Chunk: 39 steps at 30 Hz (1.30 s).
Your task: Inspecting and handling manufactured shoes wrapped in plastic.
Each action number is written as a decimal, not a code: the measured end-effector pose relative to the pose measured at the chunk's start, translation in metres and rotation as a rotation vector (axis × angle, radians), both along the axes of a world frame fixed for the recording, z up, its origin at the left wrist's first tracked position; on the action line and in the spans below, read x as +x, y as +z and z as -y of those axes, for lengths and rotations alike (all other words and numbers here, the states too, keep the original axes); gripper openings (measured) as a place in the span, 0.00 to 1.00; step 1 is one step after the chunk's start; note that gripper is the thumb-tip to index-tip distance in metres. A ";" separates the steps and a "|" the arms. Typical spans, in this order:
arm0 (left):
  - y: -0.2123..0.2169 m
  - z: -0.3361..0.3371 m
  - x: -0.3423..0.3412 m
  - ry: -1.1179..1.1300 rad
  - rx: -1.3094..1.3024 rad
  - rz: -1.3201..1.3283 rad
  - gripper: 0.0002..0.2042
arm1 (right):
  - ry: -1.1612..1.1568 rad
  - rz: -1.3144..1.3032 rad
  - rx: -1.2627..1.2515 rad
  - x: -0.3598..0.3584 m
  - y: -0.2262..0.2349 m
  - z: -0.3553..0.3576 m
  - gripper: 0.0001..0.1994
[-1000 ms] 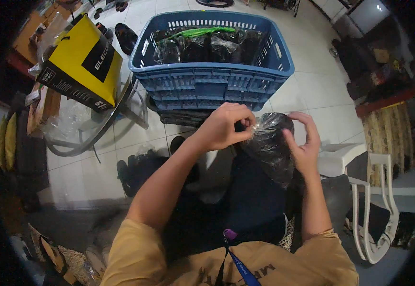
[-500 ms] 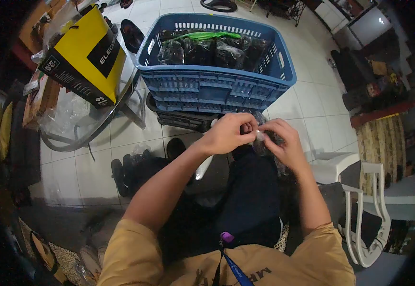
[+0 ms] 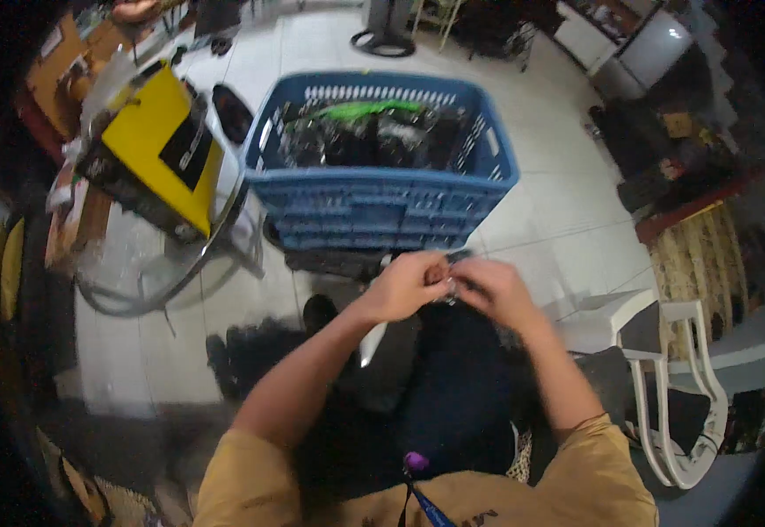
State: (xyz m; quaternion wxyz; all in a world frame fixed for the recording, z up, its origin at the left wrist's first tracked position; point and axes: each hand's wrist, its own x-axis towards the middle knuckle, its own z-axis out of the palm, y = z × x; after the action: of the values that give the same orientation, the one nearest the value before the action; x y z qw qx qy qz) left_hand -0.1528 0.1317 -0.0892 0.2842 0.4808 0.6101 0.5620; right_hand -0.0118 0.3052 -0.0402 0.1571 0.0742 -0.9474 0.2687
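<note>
1. Small clear plastic item (image 3: 449,288), blurred, pinched between both hands, above the lap, just in front of the blue basket's near wall; kind can't be told.
2. Left hand (image 3: 407,285) fingers curled tight on it; right hand (image 3: 490,292) fingertips closed on it, hands touching.
3. Blue laundry basket (image 3: 382,206) on the tiled floor, dark bagged items and a green piece inside.
4. Yellow-black box (image 3: 155,149) left of basket; white plastic chair (image 3: 663,378) at right.

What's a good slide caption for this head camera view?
Left hand and right hand pinch a small clear plastic piece before a blue basket.
</note>
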 end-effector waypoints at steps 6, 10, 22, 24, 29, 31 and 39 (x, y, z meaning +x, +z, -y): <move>0.020 0.005 -0.005 0.086 -0.015 -0.329 0.08 | -0.122 -0.117 -0.298 -0.012 -0.021 0.023 0.12; 0.027 0.007 -0.007 0.249 0.173 -0.620 0.07 | -0.320 -0.221 -0.464 -0.022 -0.035 0.045 0.12; -0.003 0.027 -0.021 0.274 -0.118 -0.868 0.10 | -0.369 -0.169 -0.486 -0.036 -0.077 0.073 0.11; -0.009 0.023 -0.021 0.262 -0.181 -0.908 0.10 | -0.365 -0.102 -0.502 -0.038 -0.078 0.066 0.09; -0.015 0.009 -0.026 0.135 -0.198 -0.804 0.09 | -0.281 -0.070 -0.319 -0.041 -0.084 0.045 0.12; -0.014 0.005 -0.027 0.157 -0.212 -0.827 0.08 | -0.284 -0.133 -0.243 -0.041 -0.085 0.041 0.13; 0.000 0.003 -0.028 0.147 -0.457 -0.611 0.10 | -0.224 -0.049 -0.439 -0.035 -0.078 0.038 0.11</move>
State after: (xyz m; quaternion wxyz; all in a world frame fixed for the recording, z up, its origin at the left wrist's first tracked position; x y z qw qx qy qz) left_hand -0.1809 0.1284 -0.0893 0.1480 0.5052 0.8092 0.2611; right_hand -0.0468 0.2667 -0.1183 0.2212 -0.0609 -0.8647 0.4469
